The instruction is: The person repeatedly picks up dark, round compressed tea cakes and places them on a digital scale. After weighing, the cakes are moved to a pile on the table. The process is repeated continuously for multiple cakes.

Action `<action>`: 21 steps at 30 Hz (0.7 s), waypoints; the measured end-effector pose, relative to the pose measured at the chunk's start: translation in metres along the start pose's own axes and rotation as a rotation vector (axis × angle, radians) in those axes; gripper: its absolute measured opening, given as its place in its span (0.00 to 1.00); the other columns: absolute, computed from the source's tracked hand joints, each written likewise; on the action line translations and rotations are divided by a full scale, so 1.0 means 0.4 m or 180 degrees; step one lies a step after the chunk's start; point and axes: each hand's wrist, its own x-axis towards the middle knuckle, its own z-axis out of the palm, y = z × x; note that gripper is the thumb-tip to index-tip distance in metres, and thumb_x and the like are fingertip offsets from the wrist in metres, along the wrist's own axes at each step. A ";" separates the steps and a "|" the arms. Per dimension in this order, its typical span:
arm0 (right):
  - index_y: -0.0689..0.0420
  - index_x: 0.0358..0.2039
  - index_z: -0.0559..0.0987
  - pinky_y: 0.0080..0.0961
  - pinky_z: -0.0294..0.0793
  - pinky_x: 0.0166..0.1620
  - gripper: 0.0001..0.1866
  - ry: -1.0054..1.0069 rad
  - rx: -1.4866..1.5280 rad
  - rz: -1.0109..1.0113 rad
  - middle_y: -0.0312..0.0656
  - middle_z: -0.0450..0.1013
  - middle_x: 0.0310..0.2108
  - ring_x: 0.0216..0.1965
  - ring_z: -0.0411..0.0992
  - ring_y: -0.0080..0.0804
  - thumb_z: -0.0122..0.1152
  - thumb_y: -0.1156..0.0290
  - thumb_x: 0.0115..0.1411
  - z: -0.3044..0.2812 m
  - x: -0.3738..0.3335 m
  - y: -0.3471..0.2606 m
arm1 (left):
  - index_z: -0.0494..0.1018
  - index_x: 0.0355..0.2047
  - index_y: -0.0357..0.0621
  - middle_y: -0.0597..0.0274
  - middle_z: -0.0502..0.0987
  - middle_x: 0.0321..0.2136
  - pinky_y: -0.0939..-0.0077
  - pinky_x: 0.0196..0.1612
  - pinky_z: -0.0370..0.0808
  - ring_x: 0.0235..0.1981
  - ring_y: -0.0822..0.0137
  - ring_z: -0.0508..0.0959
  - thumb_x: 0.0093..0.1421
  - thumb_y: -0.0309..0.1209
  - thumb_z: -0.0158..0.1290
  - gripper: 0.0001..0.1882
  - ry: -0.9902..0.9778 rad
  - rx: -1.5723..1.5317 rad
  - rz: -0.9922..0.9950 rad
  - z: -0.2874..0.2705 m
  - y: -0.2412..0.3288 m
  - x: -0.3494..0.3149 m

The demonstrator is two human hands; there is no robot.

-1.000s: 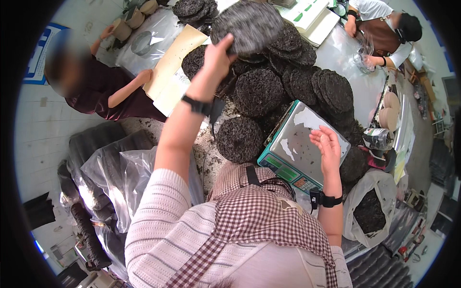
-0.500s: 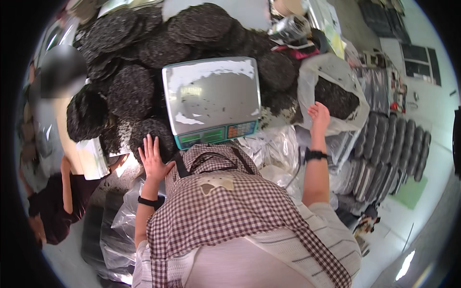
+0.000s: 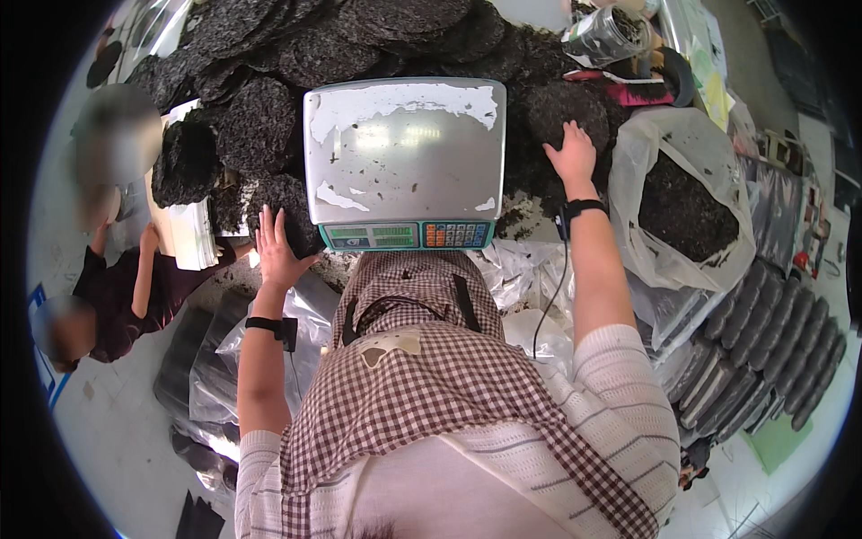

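A kitchen-type counter scale [image 3: 404, 166] with a worn silver plate and teal keypad edge stands in front of me, its plate bare but for a few dark crumbs. To its left, my left hand [image 3: 280, 253] is open, fingers spread against a stack of dark round seaweed-like sheets [image 3: 285, 199]. On the scale's right side my right hand [image 3: 573, 160] reaches out with fingers apart, its tips at another dark round sheet [image 3: 558, 106]. Neither hand grips anything.
Many dark round sheets [image 3: 395, 18] are heaped behind the scale. A clear bag [image 3: 628, 166] of dark flakes [image 3: 687, 211] stands at right, near a clear jar [image 3: 611, 36]. Packed dark rolls [image 3: 772, 323] lie beyond. Another person [image 3: 135, 278] is at the left.
My right hand has moved left from the bag's opening to the round sheet beside the scale. My left hand stays by the left stack. The whole view has shifted.
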 end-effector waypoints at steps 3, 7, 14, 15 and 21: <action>0.60 0.54 0.77 0.49 0.77 0.59 0.31 -0.0248 -0.0477 -0.0115 0.50 0.72 0.62 0.64 0.71 0.49 0.73 0.57 0.53 -0.015 -0.017 -0.003 | 0.51 0.75 0.43 0.44 0.50 0.76 0.50 0.77 0.52 0.78 0.45 0.50 0.36 0.42 0.81 0.70 -0.0029 -0.0172 -0.0192 0.038 -0.010 -0.018; 0.61 0.37 0.79 0.52 0.80 0.51 0.17 -0.0270 -0.0017 0.0066 0.55 0.79 0.43 0.48 0.79 0.58 0.66 0.65 0.49 -0.090 0.001 -0.051 | 0.56 0.74 0.43 0.46 0.53 0.76 0.53 0.76 0.55 0.77 0.47 0.52 0.35 0.42 0.81 0.68 0.0045 -0.0603 -0.0163 -0.006 -0.012 -0.008; 0.58 0.38 0.85 0.38 0.79 0.54 0.12 0.0133 0.1444 -0.0468 0.50 0.84 0.45 0.50 0.81 0.49 0.54 0.70 0.65 -0.057 0.010 0.253 | 0.58 0.73 0.43 0.47 0.54 0.76 0.51 0.77 0.53 0.77 0.46 0.52 0.48 0.42 0.73 0.55 0.0319 -0.1084 0.0067 0.069 -0.094 -0.039; 0.58 0.41 0.85 0.37 0.79 0.54 0.11 0.0307 0.1243 -0.0376 0.48 0.84 0.45 0.50 0.81 0.49 0.56 0.72 0.64 -0.054 -0.003 0.289 | 0.59 0.73 0.43 0.47 0.54 0.76 0.50 0.77 0.52 0.78 0.46 0.51 0.49 0.42 0.73 0.54 0.0337 -0.1137 0.0134 0.075 -0.101 -0.035; 0.59 0.56 0.80 0.40 0.74 0.61 0.26 0.0712 0.0990 -0.0354 0.54 0.78 0.55 0.57 0.76 0.53 0.68 0.57 0.62 -0.104 -0.045 0.004 | 0.61 0.72 0.43 0.47 0.58 0.74 0.49 0.76 0.53 0.76 0.43 0.55 0.53 0.33 0.65 0.46 0.0615 -0.1046 0.0432 0.110 -0.120 -0.038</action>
